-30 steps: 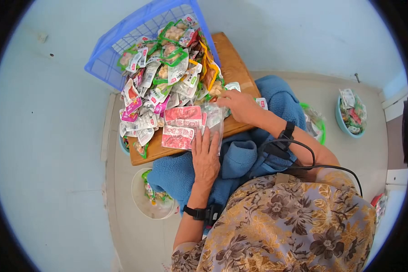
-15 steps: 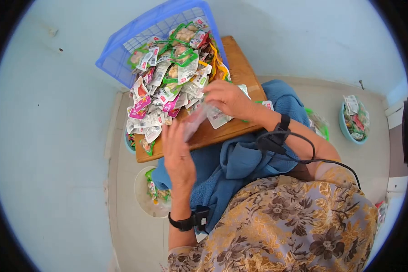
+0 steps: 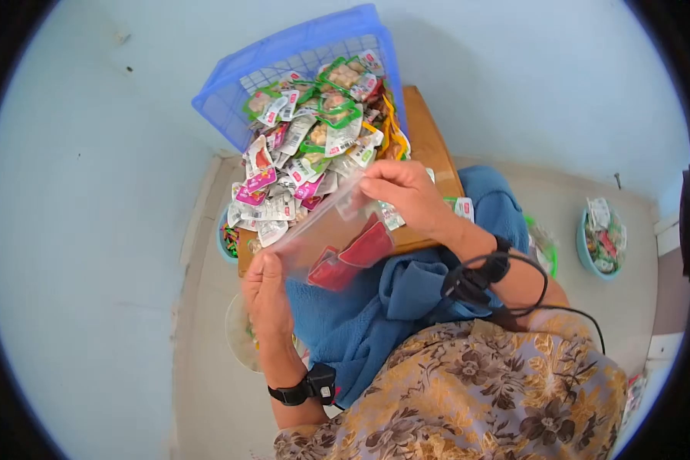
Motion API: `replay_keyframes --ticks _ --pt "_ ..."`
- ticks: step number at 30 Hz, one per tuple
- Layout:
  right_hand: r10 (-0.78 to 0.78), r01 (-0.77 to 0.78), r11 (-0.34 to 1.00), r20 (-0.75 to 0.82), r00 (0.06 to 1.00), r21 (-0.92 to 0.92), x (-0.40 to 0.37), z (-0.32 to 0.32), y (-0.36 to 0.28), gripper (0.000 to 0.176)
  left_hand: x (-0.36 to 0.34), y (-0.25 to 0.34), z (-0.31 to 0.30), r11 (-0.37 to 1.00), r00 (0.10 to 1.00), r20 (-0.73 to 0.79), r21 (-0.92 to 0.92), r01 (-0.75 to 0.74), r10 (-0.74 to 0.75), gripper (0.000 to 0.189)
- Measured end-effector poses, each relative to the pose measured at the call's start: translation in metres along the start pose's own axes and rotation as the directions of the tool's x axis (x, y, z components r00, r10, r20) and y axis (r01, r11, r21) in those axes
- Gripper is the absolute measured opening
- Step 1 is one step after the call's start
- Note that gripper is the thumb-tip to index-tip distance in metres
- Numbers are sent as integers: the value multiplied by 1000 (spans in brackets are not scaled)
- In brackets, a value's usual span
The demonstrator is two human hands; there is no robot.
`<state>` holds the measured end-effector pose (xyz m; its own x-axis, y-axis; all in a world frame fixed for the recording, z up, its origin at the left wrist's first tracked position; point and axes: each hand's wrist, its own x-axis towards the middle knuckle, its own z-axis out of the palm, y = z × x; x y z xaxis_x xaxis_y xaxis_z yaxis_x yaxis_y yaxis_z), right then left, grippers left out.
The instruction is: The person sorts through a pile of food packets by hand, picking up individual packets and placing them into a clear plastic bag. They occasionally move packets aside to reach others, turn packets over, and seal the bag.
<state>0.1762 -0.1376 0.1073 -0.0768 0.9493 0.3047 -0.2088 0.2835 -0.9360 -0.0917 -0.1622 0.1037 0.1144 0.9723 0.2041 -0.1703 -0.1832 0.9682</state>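
A clear plastic bag is stretched between my two hands, above the near edge of the wooden table. Two or so dark red flat pieces lie in its lower part. My left hand pinches one upper corner between thumb and fingers. At the opposite upper corner, my right hand grips the bag, fingers closed. Just beyond it, a heap of small snack packets, white, green, pink and orange, spills from a tipped blue plastic basket.
The wooden table carries the basket and heap. A blue cloth covers my lap. On the floor are a teal basin of packets at right, another basin at left, and a pale bucket below. A cable hangs from my right wrist.
The bag has gone from crumpled between my hands to spread out, showing the red pieces. My left hand has moved down and left; my right hand has shifted right and down.
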Motion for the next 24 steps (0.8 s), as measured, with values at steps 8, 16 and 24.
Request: replay_keyframes --ticks 8,16,24 --pt "-91 89 996 -84 992 -21 0 -1 28 17 14 -29 2 998 990 -128 30 -48 52 25" --pt "-50 53 998 -95 994 35 -1 6 23 12 9 -22 8 992 973 -207 84 -91 106 21" --pt "-109 130 987 -195 975 97 0 14 25 12 6 -15 8 988 965 -218 91 -127 144 17"
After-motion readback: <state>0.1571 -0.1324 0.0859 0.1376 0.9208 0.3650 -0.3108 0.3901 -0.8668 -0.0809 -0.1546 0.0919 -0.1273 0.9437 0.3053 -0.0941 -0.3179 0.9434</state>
